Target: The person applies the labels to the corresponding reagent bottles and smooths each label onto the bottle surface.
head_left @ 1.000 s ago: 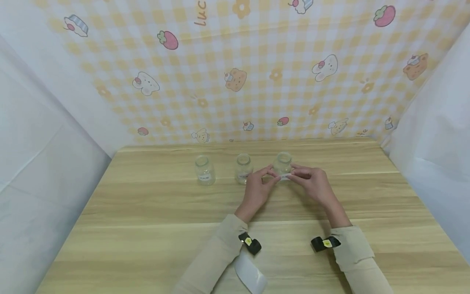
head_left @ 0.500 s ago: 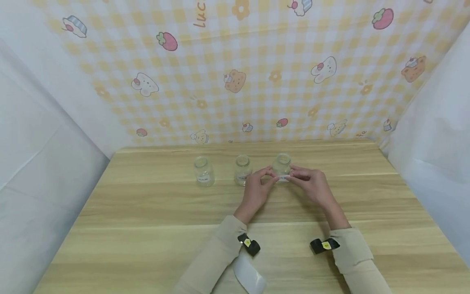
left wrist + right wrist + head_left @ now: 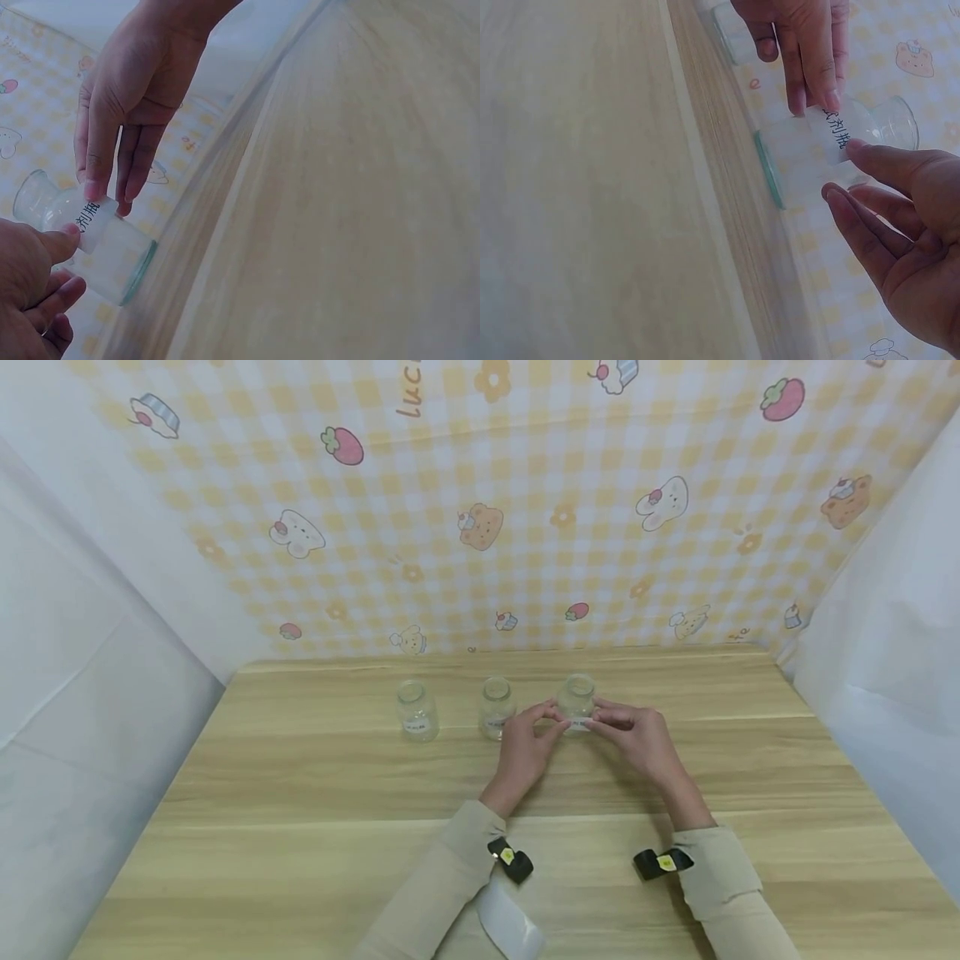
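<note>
A clear glass reagent bottle point(image 3: 577, 695) stands upright at the right end of a row on the table. It has a narrower neck and an open mouth. Across its front is a white paper label point(image 3: 831, 129) with handwritten black characters. My left hand point(image 3: 525, 745) grips the bottle from the left, its thumb on the label's left end. From the opposite side my right hand point(image 3: 643, 739) grips it too, thumb pressed on the label's right end. Fingers of both hands reach around the glass point(image 3: 112, 259) behind the label.
Two similar labelled bottles stand to the left: one bottle point(image 3: 497, 693) close by my left hand, another bottle point(image 3: 417, 706) farther along. A glossy white sheet point(image 3: 510, 920) lies near the front, partly under my left sleeve. A checked cloth point(image 3: 450, 585) hangs behind the wooden table point(image 3: 300, 860).
</note>
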A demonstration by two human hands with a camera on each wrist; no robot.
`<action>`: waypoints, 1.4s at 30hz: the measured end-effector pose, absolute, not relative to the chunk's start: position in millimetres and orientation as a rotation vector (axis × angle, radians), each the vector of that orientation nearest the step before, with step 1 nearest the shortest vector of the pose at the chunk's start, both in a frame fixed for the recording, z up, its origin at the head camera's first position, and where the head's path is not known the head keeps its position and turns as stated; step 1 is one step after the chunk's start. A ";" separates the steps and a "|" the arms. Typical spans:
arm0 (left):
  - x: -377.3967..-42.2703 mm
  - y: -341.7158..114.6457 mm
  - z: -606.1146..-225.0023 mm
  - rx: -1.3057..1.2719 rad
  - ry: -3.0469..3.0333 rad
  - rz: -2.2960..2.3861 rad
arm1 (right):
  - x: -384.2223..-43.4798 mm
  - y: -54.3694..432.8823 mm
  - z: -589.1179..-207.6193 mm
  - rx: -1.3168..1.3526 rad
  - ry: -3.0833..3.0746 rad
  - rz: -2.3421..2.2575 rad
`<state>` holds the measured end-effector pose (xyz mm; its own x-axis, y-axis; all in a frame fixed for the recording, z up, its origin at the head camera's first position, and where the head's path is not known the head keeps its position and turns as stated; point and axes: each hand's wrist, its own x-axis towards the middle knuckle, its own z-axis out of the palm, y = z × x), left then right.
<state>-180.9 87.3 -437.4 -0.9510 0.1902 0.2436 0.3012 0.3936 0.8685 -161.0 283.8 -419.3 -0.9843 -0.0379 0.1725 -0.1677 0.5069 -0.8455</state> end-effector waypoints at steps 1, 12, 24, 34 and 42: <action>-180.8 87.4 -437.5 -0.449 -2.533 -1.610 | -161.0 283.9 -419.7 0.180 -2.609 1.488; -180.4 87.9 -437.2 -0.459 -2.519 -1.597 | -160.4 282.4 -420.3 0.171 -2.589 1.502; -180.2 91.3 -436.3 -0.439 -2.521 -1.551 | -160.8 281.6 -420.6 0.197 -2.572 1.447; -179.9 92.8 -438.6 -0.417 -2.525 -1.578 | -161.4 280.3 -421.8 0.178 -2.564 1.431; -178.9 92.9 -437.4 -0.421 -2.518 -1.574 | -160.8 280.6 -421.3 0.166 -2.560 1.417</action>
<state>-178.9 92.9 -437.4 -0.9506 0.1598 0.2661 0.3093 0.4128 0.8567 -160.8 280.6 -421.3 -0.9715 0.0033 0.2369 -0.1990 0.5312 -0.8235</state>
